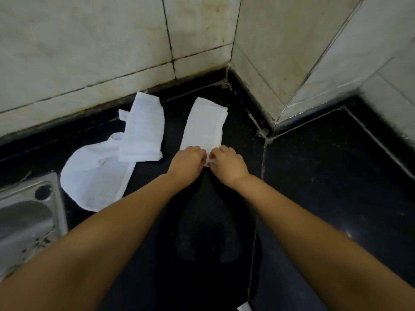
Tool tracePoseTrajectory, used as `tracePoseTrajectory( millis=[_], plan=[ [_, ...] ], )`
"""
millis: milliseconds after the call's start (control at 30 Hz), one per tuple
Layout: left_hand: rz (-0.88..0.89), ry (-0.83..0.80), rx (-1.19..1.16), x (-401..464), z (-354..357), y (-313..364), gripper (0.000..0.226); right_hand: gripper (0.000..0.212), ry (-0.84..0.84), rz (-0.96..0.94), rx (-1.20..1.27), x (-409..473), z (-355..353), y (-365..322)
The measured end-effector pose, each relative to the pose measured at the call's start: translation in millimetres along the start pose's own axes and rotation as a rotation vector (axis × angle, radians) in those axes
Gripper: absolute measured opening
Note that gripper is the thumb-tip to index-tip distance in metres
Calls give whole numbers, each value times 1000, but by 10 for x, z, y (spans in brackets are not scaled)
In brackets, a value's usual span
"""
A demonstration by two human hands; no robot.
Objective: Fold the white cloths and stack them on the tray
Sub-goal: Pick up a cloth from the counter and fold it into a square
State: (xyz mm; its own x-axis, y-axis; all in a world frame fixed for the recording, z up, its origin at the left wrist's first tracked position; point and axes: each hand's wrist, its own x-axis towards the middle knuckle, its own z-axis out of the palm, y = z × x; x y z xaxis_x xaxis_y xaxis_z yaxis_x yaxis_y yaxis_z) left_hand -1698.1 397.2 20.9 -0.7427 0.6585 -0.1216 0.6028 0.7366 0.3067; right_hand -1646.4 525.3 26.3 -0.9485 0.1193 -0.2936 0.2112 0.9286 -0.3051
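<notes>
Your left hand [188,161] and right hand [226,163] both pinch, fingers curled, the near end of the folded cloth [204,122], whose long axis runs straight away from you across the tabletop [314,176].

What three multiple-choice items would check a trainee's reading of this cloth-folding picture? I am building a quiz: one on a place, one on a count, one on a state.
1. Where does the steel sink sit?
A. at the lower left edge
B. in the wall corner
C. under the right arm

2. How many white cloths lie left of the hands?
A. none
B. two
C. five

3. How is the cloth strip being handled?
A. it lies untouched
B. it hangs in the air
C. both hands pinch its near end

Key: 1 A, its metal basin shows beside the counter. 2 B, a folded cloth overlaps a spread cloth. 3 C, the left hand and right hand curl their fingers on its edge.
</notes>
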Motion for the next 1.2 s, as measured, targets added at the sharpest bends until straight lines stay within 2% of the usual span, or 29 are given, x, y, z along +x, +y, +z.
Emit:
tracePoseTrajectory(
  millis=[67, 167, 300, 433, 667, 900, 1067, 1200],
  plan=[
    [-3, 35, -92, -133, -75, 71, 20, 33, 35, -10, 5, -156, -15, -55],
    [32, 90, -203, -388, -240, 191, 19, 28, 175, -27, 36, -418, -62, -170],
    [65, 156, -327, -765, -582, 305, 19, 22, 349, -38, 181, -807, -275, -408],
    [131, 207, -297, -1126, -860, 300, 17, 16, 507, -68, 356, -1216, -667, -573],
    [35, 316, -417, -1506, -1160, 23, 28, 16, 714, 15, 580, -1783, -1180, -608],
    [-27, 342, -559, -1504, -1451, -109, 24, 14, 694, 152, 787, -1690, -1259, -461],
    [-8, 366, -891, -1521, -1633, 12, 13, 11, 721, 118, 1013, -1730, -1371, -455],
    [-35, 274, -1045, -1716, -1337, 14, 11, 11, 604, 97, 1067, -1927, -1110, -271]
  ],
)
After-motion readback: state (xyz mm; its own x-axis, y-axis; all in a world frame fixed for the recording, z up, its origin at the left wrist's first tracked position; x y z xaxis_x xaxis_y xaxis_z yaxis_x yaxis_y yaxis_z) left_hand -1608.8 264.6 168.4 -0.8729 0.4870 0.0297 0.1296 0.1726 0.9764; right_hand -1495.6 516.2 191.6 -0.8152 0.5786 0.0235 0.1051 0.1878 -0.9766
